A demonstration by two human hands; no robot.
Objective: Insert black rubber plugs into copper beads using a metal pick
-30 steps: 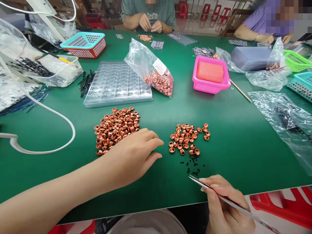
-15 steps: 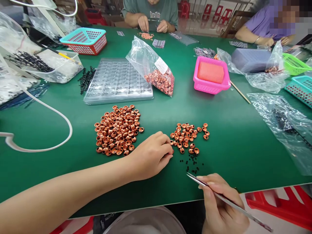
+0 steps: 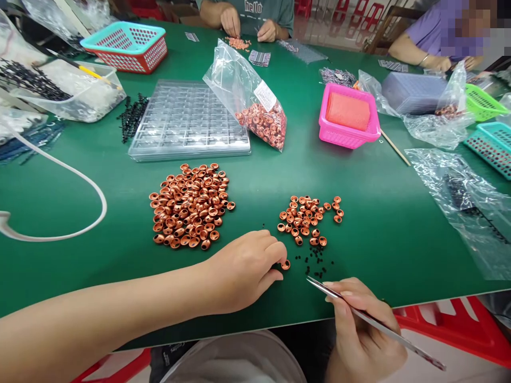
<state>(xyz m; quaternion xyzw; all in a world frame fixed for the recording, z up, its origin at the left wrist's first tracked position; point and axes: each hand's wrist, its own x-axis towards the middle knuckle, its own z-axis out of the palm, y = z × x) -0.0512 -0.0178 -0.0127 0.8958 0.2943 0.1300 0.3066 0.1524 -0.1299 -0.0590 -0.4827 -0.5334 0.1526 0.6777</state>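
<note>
My left hand (image 3: pixel 255 266) is closed, with a small copper-coloured cup-shaped piece (image 3: pixel 286 264) at its thumb and index fingertips. The piece has a dark hole. In my right hand (image 3: pixel 363 324) is a pair of metal tweezers (image 3: pixel 373 321), tips pointing up and left. Those tips are near a scatter of tiny black bits (image 3: pixel 317 260) on the table. Just beyond lies a small group of the same copper-coloured pieces (image 3: pixel 305 217). A larger heap of copper-coloured pieces (image 3: pixel 191 207) lies to the left, beyond my left forearm.
Farther back are a clear compartment tray (image 3: pixel 187 122), a plastic bag of copper pieces (image 3: pixel 265 125) and a pink basket (image 3: pixel 349 137). A white cable (image 3: pixel 93 189) curves at left. Clear bags (image 3: pixel 467 207) lie at right. Two people sit across the green table (image 3: pixel 255 181).
My left hand has moved slightly down toward me, away from the small group, and a copper-coloured piece now shows at its fingertips. My right hand with the tweezers has barely moved.
</note>
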